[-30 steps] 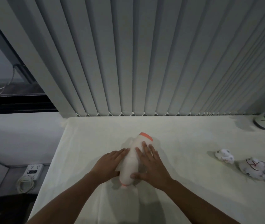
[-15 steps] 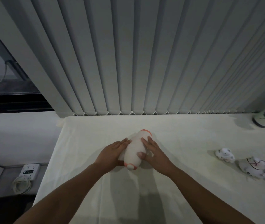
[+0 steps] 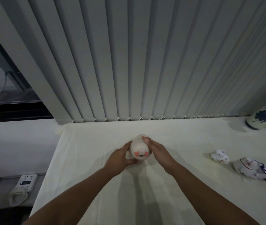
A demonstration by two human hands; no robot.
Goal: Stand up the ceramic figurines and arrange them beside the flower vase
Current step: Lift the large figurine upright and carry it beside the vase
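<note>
**Item: pale figurine held upright at mid-worktop; two pieces left lying**

A tall, pale ceramic figurine with pink cheeks (image 3: pixel 140 149) is clasped between the left hand (image 3: pixel 120 158) and right hand (image 3: pixel 159 151), each grip pressed to one flank, upon the white-clothed worktop (image 3: pixel 194 138). It appears nearly upright. A small white ceramic figurine (image 3: pixel 219 157) and a larger white ceramic figurine with dark cord markings (image 3: pixel 250 169) lie toppled at right. The blue-flowered white ceramic vase (image 3: pixel 262 115) stands at far right, well apart. Judged outstanding: moving the held piece, and raising and placing both others.

Vertical blinds (image 3: pixel 145 62), dim window (image 3: pixel 2 82), white table (image 3: pixel 96 192)
</note>
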